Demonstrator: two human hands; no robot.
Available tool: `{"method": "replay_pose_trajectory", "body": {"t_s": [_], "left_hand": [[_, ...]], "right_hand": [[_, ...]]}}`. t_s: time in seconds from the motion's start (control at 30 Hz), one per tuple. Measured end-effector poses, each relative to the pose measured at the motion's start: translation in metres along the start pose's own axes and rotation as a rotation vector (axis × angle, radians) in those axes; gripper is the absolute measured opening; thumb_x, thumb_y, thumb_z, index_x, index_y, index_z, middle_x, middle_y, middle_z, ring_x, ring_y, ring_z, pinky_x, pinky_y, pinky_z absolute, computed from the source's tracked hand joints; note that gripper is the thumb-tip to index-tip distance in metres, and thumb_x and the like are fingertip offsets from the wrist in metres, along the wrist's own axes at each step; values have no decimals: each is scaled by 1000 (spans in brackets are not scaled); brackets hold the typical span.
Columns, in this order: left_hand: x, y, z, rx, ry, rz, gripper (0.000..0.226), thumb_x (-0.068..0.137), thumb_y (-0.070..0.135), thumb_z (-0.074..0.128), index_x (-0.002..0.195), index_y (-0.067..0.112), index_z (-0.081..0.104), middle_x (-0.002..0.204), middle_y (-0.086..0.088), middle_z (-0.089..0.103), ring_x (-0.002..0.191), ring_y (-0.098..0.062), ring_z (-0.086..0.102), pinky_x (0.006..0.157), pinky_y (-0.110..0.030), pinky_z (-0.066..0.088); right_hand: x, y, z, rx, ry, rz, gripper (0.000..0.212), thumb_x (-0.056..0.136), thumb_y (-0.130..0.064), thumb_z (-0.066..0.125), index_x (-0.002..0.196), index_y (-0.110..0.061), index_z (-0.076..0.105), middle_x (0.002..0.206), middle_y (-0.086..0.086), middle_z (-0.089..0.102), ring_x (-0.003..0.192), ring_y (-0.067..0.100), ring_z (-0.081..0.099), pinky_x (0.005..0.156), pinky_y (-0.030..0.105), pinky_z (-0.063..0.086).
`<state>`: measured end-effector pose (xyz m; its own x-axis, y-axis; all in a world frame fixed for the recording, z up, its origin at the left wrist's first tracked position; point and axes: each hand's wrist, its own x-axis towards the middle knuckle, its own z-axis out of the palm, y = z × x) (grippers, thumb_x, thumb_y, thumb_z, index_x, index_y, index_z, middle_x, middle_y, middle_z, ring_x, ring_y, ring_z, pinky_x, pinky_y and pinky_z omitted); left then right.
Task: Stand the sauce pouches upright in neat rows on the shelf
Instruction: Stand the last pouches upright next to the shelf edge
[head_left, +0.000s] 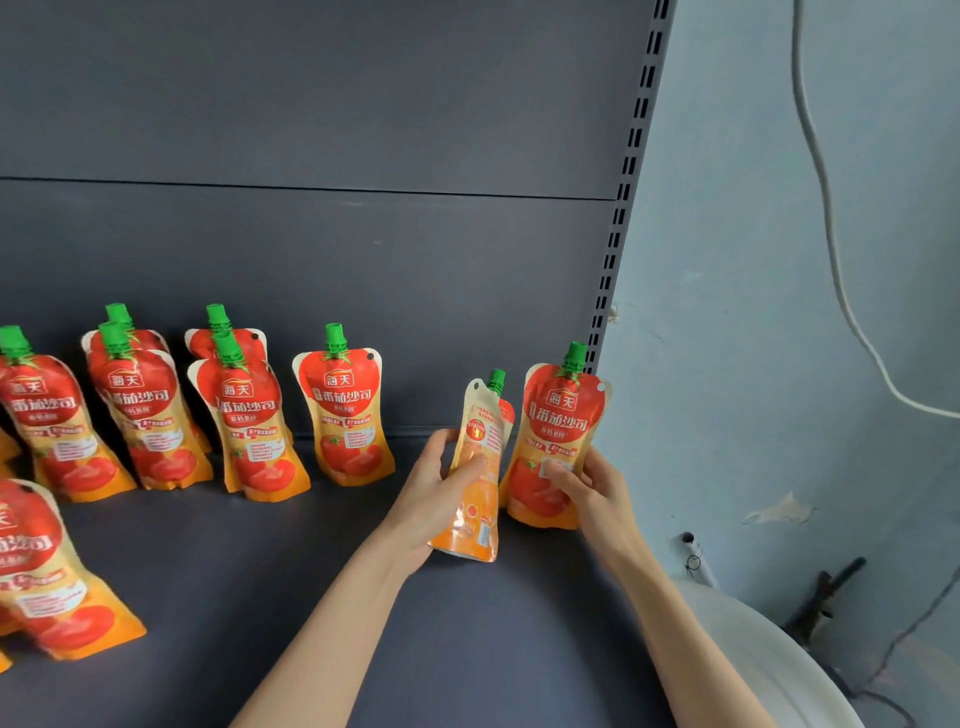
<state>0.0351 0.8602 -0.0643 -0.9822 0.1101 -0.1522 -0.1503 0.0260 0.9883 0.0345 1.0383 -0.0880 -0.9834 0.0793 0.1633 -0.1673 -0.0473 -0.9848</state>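
Pouches (343, 410) are being stood in rows on the shelf (415, 649), those at left already upright. An edge-on pouch (475, 467) is being gripped in the left hand (441, 499); the end pouch (556, 441), beside it, is being held upright by the right hand (587, 488). Next, the edge-on pouch is judged to need facing forward and setting in the gap.

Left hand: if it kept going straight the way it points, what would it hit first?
Probably the shelf's dark back panel: the left hand, holding a pouch, points into the gap beside a standing pouch. Depth is unclear.
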Motion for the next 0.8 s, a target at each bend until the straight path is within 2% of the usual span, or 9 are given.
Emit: {"method": "replay_pose_trajectory", "body": {"t_s": [0.1, 0.2, 0.3, 0.4, 0.5, 0.57, 0.63, 0.7, 0.8], "left_hand": [[0, 5, -5, -23, -11, 39, 41, 93, 43, 47, 132, 36, 36, 121, 2, 58, 98, -17, 67, 78, -37, 56], [-3, 12, -6, 4, -19, 48, 41, 95, 51, 31, 135, 39, 29, 124, 0, 57, 95, -11, 66, 76, -30, 52], [-2, 12, -7, 25, 14, 79, 47, 97, 48, 29, 141, 35, 28, 134, 1, 50, 109, -11, 57, 94, -33, 45], [1, 15, -10, 46, 57, 154, 36, 94, 46, 40, 130, 41, 37, 131, 13, 49, 122, -9, 46, 104, -33, 38], [9, 15, -15, 155, 147, 262, 48, 91, 36, 54, 135, 34, 35, 121, 21, 48, 117, -1, 43, 97, -23, 34], [15, 9, -18, 211, 226, 305, 67, 85, 34, 65, 142, 25, 32, 130, 11, 49, 120, -7, 47, 99, -27, 39], [20, 2, -19, 237, 316, 324, 70, 76, 32, 74, 135, 19, 39, 124, 2, 54, 112, -12, 54, 91, -27, 47], [19, 0, -19, 232, 398, 338, 64, 71, 30, 78, 122, 20, 42, 115, 4, 54, 101, -9, 55, 75, -16, 46], [17, -4, -20, 204, 401, 347, 66, 69, 25, 81, 116, 25, 35, 110, 8, 50, 93, -1, 52, 69, -10, 40]], "right_hand": [[5, -1, 5, 27, 10, 27, 19, 89, -9, 58, 100, -23, 59, 98, -4, 69, 90, 12, 66, 77, 26, 52], [11, -1, 12, 23, 12, 26, 19, 90, -11, 57, 104, -24, 56, 103, 0, 67, 94, 17, 65, 80, 31, 53], [17, -1, 19, 10, -23, -5, 16, 90, -10, 57, 103, -20, 56, 101, 3, 68, 91, 16, 66, 80, 30, 54], [22, -3, 25, 7, -55, -23, 16, 89, -4, 57, 101, -16, 56, 94, 1, 68, 80, 6, 66, 69, 18, 53], [26, -5, 28, 12, -81, -12, 20, 88, -2, 57, 101, -18, 57, 95, 1, 68, 79, 4, 66, 67, 16, 52], [30, -5, 28, 29, -92, 9, 19, 89, -4, 56, 101, -19, 58, 97, 3, 68, 85, 10, 66, 72, 19, 53], [32, -4, 27, 49, -99, 46, 18, 91, -9, 55, 106, -18, 58, 101, 1, 69, 92, 16, 65, 79, 25, 52], [32, -3, 26, 53, -111, 62, 20, 91, -14, 55, 112, -16, 57, 105, 1, 68, 97, 17, 65, 82, 27, 52], [26, 3, 26, -19, -139, 37, 29, 86, -11, 63, 113, -17, 55, 104, -3, 68, 90, 4, 67, 74, 17, 53]]}}
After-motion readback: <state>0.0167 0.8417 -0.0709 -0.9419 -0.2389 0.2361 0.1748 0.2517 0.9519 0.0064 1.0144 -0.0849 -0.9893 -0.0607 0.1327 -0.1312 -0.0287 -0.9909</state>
